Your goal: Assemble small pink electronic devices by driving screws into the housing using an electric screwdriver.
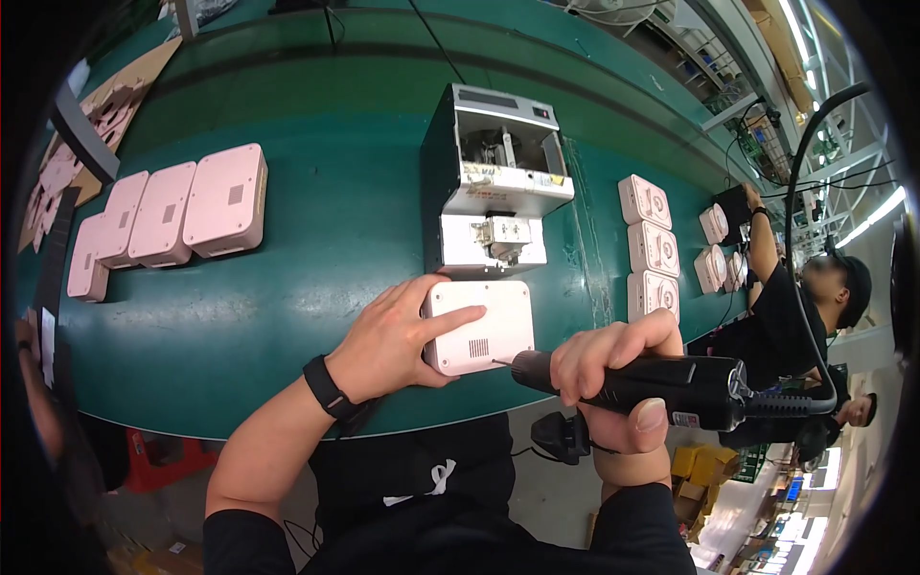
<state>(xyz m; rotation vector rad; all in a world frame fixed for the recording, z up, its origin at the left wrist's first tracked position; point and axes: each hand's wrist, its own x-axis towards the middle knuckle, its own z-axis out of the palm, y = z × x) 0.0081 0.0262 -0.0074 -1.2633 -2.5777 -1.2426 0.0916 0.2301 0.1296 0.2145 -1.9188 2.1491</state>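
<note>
A pale pink plastic casing (498, 314) with a slotted grille and corner holes lies on the green worktable (335, 201) in front of me. My left hand (398, 331) grips its left side, thumb at the near edge and a finger across the top. In my right hand (623, 374) is a black electric screwdriver (671, 388), fingers wrapped round its body. It lies nearly level, and its thin bit points left to the casing's near right corner. Whether the bit sits in the hole there is too small to tell. A cable runs from its rear end.
Just beyond the casing stands a grey screw-feeder machine (498, 182). Several pink casings (225, 201) lie at left; other pink units (652, 249) line the right. A co-worker (805, 307) sits at right, an arm on the table. The screwdriver's black cable (793, 220) arcs up at right.
</note>
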